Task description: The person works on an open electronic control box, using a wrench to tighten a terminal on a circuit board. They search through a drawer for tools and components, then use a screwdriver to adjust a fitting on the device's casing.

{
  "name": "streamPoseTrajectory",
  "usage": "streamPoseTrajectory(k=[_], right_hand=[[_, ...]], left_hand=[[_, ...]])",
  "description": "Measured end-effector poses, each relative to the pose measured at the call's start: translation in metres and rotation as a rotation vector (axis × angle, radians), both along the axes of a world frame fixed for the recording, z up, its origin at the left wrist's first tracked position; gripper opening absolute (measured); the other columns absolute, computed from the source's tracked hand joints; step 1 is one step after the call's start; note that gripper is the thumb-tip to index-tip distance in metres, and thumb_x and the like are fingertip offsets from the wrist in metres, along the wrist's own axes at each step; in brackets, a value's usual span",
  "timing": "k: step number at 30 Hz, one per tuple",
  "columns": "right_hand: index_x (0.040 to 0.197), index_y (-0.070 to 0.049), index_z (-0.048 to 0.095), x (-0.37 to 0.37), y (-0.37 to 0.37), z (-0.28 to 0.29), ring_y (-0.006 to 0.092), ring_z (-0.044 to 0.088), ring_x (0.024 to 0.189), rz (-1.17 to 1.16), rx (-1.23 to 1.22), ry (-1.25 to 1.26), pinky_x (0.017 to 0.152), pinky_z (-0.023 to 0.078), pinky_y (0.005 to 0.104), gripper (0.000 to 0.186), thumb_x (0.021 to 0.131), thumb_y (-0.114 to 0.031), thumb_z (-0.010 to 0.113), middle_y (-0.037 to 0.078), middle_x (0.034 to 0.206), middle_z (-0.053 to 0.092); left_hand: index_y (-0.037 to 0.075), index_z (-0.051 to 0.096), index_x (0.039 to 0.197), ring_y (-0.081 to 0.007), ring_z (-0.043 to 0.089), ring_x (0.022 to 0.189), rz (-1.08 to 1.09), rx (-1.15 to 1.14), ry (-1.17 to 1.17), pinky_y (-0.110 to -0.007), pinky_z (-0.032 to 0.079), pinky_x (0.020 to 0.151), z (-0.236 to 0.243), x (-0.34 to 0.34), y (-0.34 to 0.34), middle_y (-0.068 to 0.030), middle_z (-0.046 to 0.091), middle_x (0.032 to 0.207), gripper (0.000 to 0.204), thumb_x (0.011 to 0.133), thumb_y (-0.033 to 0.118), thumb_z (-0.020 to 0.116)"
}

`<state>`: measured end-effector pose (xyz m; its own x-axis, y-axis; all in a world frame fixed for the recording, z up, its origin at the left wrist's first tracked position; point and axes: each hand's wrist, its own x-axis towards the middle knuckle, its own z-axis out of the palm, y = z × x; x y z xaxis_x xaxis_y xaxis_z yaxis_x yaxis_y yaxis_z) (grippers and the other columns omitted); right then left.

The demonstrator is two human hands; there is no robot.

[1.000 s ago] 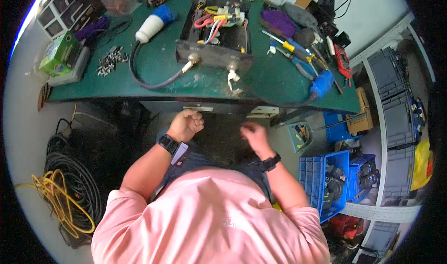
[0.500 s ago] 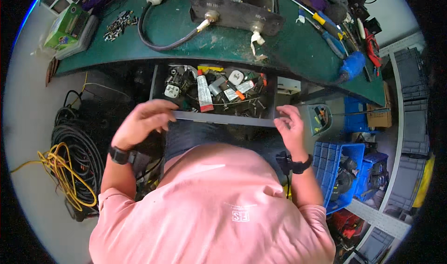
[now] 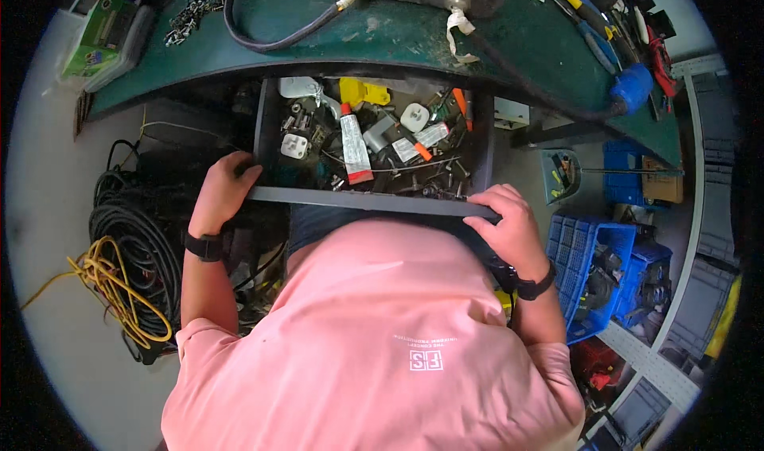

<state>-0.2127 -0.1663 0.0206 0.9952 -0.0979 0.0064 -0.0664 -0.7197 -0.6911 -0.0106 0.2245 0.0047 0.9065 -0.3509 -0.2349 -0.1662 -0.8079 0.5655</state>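
Observation:
A dark drawer (image 3: 366, 200) stands pulled out from under the green workbench, close to my body. My right hand (image 3: 513, 230) grips its front right corner, fingers over the edge and thumb on the near side. At the front left corner my left hand (image 3: 222, 192) has its fingers curled against the drawer; their tips are partly hidden. Inside lie a tube with a red cap (image 3: 355, 145), a second white tube (image 3: 421, 142), white plug-like pieces (image 3: 294, 145), a yellow part (image 3: 364, 92), an orange-tipped tool (image 3: 422, 150) and several screws and metal fittings.
On the green bench (image 3: 382, 41) rest a thick cable (image 3: 274, 41), a pile of small screws (image 3: 193, 17), screwdrivers and pliers (image 3: 593, 41) and a green box (image 3: 103, 37). Coiled black hoses (image 3: 139, 244) lie at left; blue crates (image 3: 569, 268) stand at right.
The drawer has come farther out, showing more of its contents. My left hand has moved left to the drawer's corner; my right hand has closed on the right corner. The view has shifted slightly.

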Motion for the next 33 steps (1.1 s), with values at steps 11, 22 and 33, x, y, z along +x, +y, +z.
streamPoseTrajectory(k=[11, 22, 33], right_hand=[[0.089, -0.002, 0.069, 0.035, -0.001, 0.03, 0.0329, 0.062, 0.089, 0.1, -0.101, 0.408, 0.08, 0.049, 0.0398, 0.026, 0.068, -0.011, 0.08, 0.013, 0.088, 0.068], [0.092, 0.0, 0.069, 0.039, 0.034, 0.038, 0.0325, 0.062, 0.09, -0.048, -0.294, 0.499, 0.08, 0.049, 0.0379, 0.027, 0.068, -0.005, 0.079, 0.013, 0.092, 0.068], [0.092, -0.002, 0.07, 0.042, 0.014, 0.038, 0.034, 0.064, 0.09, 0.045, -0.26, 0.53, 0.079, 0.05, 0.0394, 0.029, 0.068, -0.014, 0.081, 0.015, 0.091, 0.069]], left_hand=[[-0.006, 0.065, 0.089, -0.0342, 0.063, 0.076, -0.107, -0.065, 0.137, -0.039, 0.048, 0.068, -0.001, 0.042, 0.004, -0.0213, 0.061, 0.081, 0.023, 0.077, 0.011, 0.074], [-0.006, 0.064, 0.09, -0.0219, 0.057, 0.069, -0.067, -0.205, 0.292, -0.035, 0.047, 0.068, -0.002, 0.101, -0.011, -0.017, 0.064, 0.079, 0.023, 0.085, 0.015, 0.071], [-0.008, 0.06, 0.08, -0.0255, 0.049, 0.056, -0.1, -0.169, 0.122, -0.039, 0.043, 0.058, -0.014, 0.085, -0.025, -0.0198, 0.052, 0.064, 0.027, 0.08, 0.016, 0.073]])
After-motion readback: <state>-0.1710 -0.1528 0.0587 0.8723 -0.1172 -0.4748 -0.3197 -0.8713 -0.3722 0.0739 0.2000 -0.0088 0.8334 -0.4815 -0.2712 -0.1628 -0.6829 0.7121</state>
